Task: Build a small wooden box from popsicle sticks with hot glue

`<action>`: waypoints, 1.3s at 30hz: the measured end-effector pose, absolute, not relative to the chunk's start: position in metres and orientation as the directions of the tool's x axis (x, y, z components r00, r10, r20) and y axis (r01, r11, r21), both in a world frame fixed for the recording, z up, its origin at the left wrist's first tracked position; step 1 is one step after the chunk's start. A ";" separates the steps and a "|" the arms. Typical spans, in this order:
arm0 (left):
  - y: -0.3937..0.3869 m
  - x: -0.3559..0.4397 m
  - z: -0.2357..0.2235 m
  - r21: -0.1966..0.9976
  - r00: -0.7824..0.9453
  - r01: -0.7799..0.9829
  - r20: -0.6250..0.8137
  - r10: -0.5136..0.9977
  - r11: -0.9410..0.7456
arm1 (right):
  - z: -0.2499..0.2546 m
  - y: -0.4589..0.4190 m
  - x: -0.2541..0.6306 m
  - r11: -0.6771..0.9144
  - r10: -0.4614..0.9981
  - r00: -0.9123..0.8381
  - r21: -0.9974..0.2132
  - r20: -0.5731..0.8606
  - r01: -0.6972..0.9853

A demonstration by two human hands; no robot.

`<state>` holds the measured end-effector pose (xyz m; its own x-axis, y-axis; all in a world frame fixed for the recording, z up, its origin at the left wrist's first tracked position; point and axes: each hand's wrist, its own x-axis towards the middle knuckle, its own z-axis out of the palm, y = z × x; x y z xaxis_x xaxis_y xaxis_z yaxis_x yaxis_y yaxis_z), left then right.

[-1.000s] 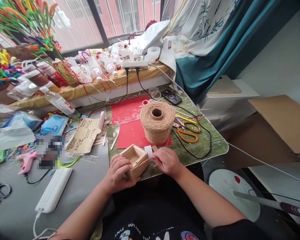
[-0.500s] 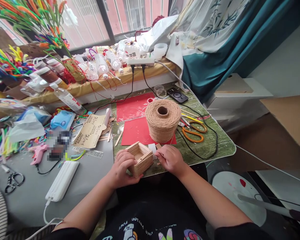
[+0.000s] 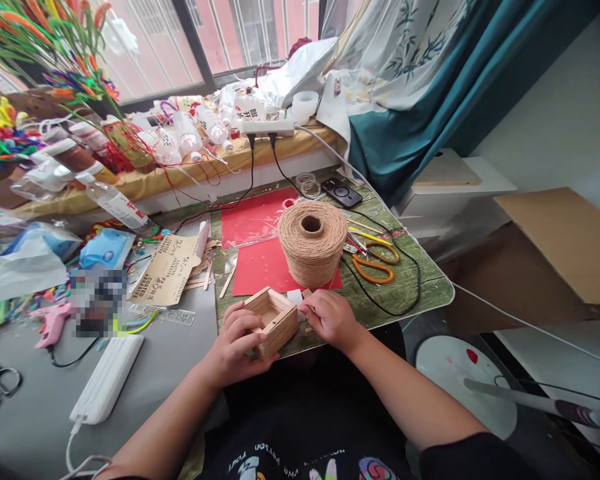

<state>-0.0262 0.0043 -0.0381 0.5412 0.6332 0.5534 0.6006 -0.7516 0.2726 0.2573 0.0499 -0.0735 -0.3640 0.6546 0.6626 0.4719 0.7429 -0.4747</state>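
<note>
My left hand (image 3: 236, 341) is wrapped round the left side of a small open-topped box (image 3: 283, 329) built of stacked wooden craft sticks. The box is slightly tilted at the table's front edge. Close to its right wall, my right hand (image 3: 334, 321) is closed in a pinch; whatever is between the fingers is hidden. A small white piece (image 3: 295, 297) and a bit of brown wood or card lie just beyond those fingertips. Behind the hands, a large spool of jute twine (image 3: 312, 253) stands on a red sheet (image 3: 255, 272).
Orange-handled scissors (image 3: 375, 270), a black cable and a phone (image 3: 342, 192) lie right of the spool. To the left are sandpaper (image 3: 166, 270), loose craft sticks (image 3: 203, 275), a pink glue gun (image 3: 54, 325) and a white power strip (image 3: 107, 380). Bottles crowd the windowsill.
The view has swung slightly to the right, so everything sits further left. Both hands keep almost the same pose at the box.
</note>
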 end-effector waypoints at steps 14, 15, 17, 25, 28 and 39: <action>0.009 -0.037 -0.046 0.243 0.649 0.531 0.500 0.574 -0.812 | -0.071 0.051 0.259 0.836 0.535 -0.463 -0.365 0.707 0.409; 0.010 -0.039 -0.048 0.239 0.661 0.532 0.483 0.575 -0.812 | -0.071 0.052 0.259 0.842 0.525 -0.468 -0.353 0.711 0.408; 0.012 -0.042 -0.051 0.242 0.672 0.539 0.454 0.585 -0.807 | -0.069 0.053 0.259 0.861 0.495 -0.497 -0.324 0.713 0.393; 0.001 -0.029 -0.020 0.389 0.603 0.607 0.343 0.721 -0.693 | -0.073 0.055 0.255 0.900 0.432 -0.578 -0.291 0.692 0.324; -0.003 -0.005 -0.004 0.399 0.377 0.781 0.311 0.872 -0.480 | -0.075 0.054 0.255 0.902 0.430 -0.582 -0.300 0.690 0.311; 0.022 0.003 -0.006 0.368 0.420 0.819 0.137 0.897 -0.440 | -0.074 0.054 0.257 0.913 0.406 -0.624 -0.274 0.668 0.302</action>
<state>0.0035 0.0218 -0.0065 0.4200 0.8971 0.1375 0.8192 -0.4399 0.3680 0.2570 0.0540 -0.0738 -0.6239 0.4065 0.6675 0.3019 0.9131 -0.2739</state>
